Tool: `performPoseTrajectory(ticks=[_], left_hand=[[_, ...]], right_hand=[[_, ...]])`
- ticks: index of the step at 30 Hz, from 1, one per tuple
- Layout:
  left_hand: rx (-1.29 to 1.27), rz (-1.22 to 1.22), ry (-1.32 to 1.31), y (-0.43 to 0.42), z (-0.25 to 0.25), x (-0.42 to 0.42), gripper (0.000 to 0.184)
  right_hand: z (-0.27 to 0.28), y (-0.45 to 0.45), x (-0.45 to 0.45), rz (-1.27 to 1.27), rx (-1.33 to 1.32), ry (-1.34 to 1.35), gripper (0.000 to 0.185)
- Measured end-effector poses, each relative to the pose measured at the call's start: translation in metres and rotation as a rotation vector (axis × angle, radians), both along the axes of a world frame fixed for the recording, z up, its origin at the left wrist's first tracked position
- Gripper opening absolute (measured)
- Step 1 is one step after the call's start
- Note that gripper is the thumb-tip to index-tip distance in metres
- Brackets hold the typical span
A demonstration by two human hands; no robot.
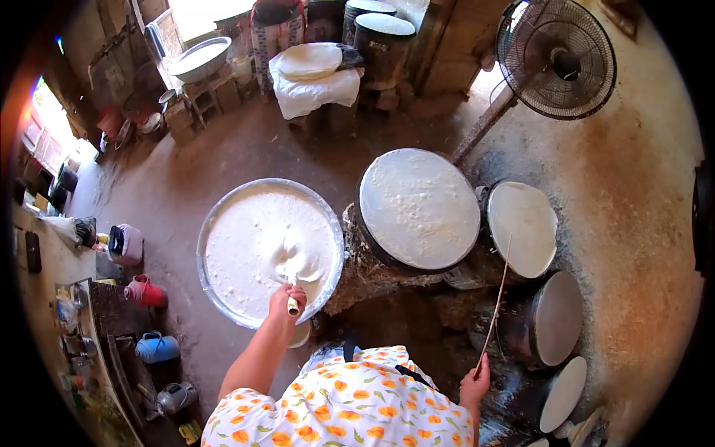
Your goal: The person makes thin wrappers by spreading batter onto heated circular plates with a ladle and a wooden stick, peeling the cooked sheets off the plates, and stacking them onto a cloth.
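A wide metal basin (pixel 202 257) of thick white batter (pixel 246 242) stands in front of me to the left. My left hand (pixel 286 300) is closed round the pale handle of a ladle (pixel 293 308), whose head is down in the batter and coated by it. Down at the right, my right hand (pixel 474 384) grips a long thin stick (pixel 497 313). Its far tip lies over a thin white sheet (pixel 523 227) on a small round drum top; whether it touches cannot be seen. Between them, a larger round top carries a lumpy white sheet (pixel 419 208).
More round drum tops (pixel 558 318) line the right side. A standing fan (pixel 557 59) is at the upper right. At the back, stacked white sheets (pixel 309 61) rest on a cloth-covered stand near a person (pixel 277 33). Red (pixel 145 291) and blue (pixel 157 347) jugs sit at left.
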State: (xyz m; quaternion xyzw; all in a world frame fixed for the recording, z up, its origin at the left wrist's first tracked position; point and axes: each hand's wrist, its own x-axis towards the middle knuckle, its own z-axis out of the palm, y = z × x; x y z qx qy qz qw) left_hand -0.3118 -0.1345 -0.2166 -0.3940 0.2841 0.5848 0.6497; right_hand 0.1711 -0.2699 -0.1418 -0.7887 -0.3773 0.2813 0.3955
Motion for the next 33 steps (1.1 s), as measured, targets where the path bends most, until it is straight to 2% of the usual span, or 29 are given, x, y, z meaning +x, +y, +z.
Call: performPoseTrajectory(ticks=[2,3,4,7,8,10,11,12,14,15,18,20,24,26,28,30,33], left_hand=[[0.176,0.057,-0.06,0.025,-0.053,-0.017,0.014],[0.191,0.029,0.067,0.037,-0.075,-0.024,0.014],[0.19,0.006,0.063,0.047,-0.088,-0.035,0.014],[0.314,-0.051,0.118,0.057,-0.079,-0.052,0.015],[0.359,-0.049,0.052,0.053,-0.071,-0.058,0.015],[0.398,-0.118,0.131,0.039,-0.041,-0.064,0.018],[0.427,-0.1,0.142,0.031,-0.023,-0.063,0.028],[0.432,-0.104,0.152,0.023,-0.001,-0.06,0.028],[0.625,-0.062,0.101,0.003,0.044,-0.048,0.025],[0.677,-0.039,0.095,-0.008,0.063,-0.042,0.029],[0.783,-0.006,0.087,-0.039,0.117,-0.021,0.032],[0.832,0.029,0.107,-0.059,0.142,-0.011,0.034],[0.912,0.043,0.159,-0.088,0.198,-0.006,0.037],[0.985,-0.026,0.397,-0.098,0.238,-0.005,0.037],[0.981,-0.099,0.742,-0.107,0.279,-0.01,0.036],[0.975,-0.157,0.893,-0.114,0.313,-0.013,0.035],[0.811,-0.21,1.047,-0.12,0.309,-0.011,0.032]], right_hand=[[0.0,0.002,-0.005,-0.001,0.004,-0.004,0.058],[-0.001,0.003,-0.007,0.007,0.001,0.002,0.059],[-0.002,0.005,-0.01,-0.004,0.016,0.0,0.059],[-0.005,0.004,-0.008,0.048,0.037,0.002,0.059],[-0.01,0.005,-0.004,0.065,0.053,-0.02,0.058],[-0.025,0.004,0.003,0.094,0.08,-0.053,0.056],[-0.033,0.005,0.009,0.091,0.086,-0.043,0.056],[-0.042,0.006,0.017,0.145,0.115,-0.109,0.056],[-0.047,0.004,0.026,0.196,0.145,-0.163,0.056],[-0.044,0.01,0.027,0.256,0.223,-0.252,0.054],[-0.027,0.016,0.028,0.306,0.143,-0.22,0.049],[-0.012,0.026,0.02,0.353,0.232,-0.225,0.046],[-0.018,0.04,0.021,0.466,0.297,-0.293,0.047],[-0.024,0.046,0.02,0.488,0.31,-0.242,0.048],[-0.019,0.052,0.016,0.514,0.312,-0.24,0.048],[-0.021,0.061,0.012,0.535,0.33,-0.224,0.05],[-0.023,0.071,0.013,0.593,0.342,-0.297,0.055]])
